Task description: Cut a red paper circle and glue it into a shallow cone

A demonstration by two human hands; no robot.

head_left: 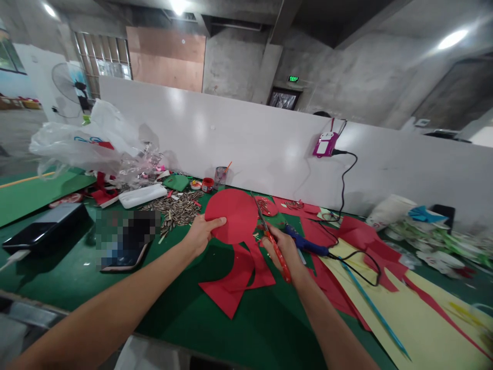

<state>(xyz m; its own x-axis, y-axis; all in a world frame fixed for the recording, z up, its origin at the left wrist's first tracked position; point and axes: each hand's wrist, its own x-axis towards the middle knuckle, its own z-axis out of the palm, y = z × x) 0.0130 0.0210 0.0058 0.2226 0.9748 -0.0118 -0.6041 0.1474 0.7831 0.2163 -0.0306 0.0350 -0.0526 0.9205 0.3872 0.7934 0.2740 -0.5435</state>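
Two bare forearms (127,308) enter from the lower edge over a green tabletop (181,324). Between the hands is one flat red disc, apparently paper. The left hand (201,234) pinches the red disc (233,216) at its left edge, thumb on top, other fingers largely hidden, presumably leaving the opposite rim free for the blades. The right hand (283,252) has its fingers curled around one pair of red-handled metal scissors (284,264), blades beside that rim; contact cannot be told. Two curved-edged red pieces (230,293) lie below. To the right: one blue glue gun (308,244), probably set aside within reach, and one slender light-blue pencil (375,311) on yellow sheeting (346,298). Small brownish slivers (179,210), uncountable, lie heaped at left.
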